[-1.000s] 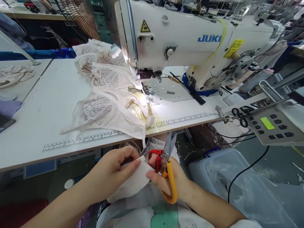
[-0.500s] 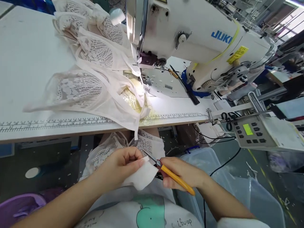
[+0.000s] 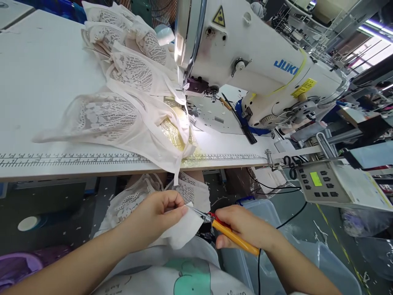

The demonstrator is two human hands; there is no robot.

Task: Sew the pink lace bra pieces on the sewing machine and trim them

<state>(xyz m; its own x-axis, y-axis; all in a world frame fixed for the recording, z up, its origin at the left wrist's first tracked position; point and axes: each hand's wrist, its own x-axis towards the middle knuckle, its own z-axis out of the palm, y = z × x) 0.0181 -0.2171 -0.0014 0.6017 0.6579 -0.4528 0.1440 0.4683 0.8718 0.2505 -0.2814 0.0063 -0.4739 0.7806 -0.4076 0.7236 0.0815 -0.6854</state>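
Note:
Above my lap, my left hand [image 3: 166, 213] pinches a small white piece of cloth [image 3: 186, 230] between thumb and fingers. My right hand [image 3: 242, 227] is wrapped round a pair of scissors [image 3: 235, 237] with an orange handle; a bit of red shows by the fingers. The metal blades point left and meet the upper edge of the white piece, close to my left fingertips. Pale lace bras [image 3: 107, 116] lie in a row on the table, and one strap hangs over its front edge. More lace pieces [image 3: 129, 200] rest on my lap.
A white sewing machine [image 3: 260, 53] stands over the table [image 3: 39, 82], which has a printed ruler along its front edge. A control box [image 3: 325, 180] is at the right. Clear plastic bins [image 3: 310, 262] are low at right, a purple basket [image 3: 18, 266] low at left.
The scissors and my right hand have shifted slightly right and down, and the blades look closer together. My left hand still pinches the white cloth. The whole view has shifted a little.

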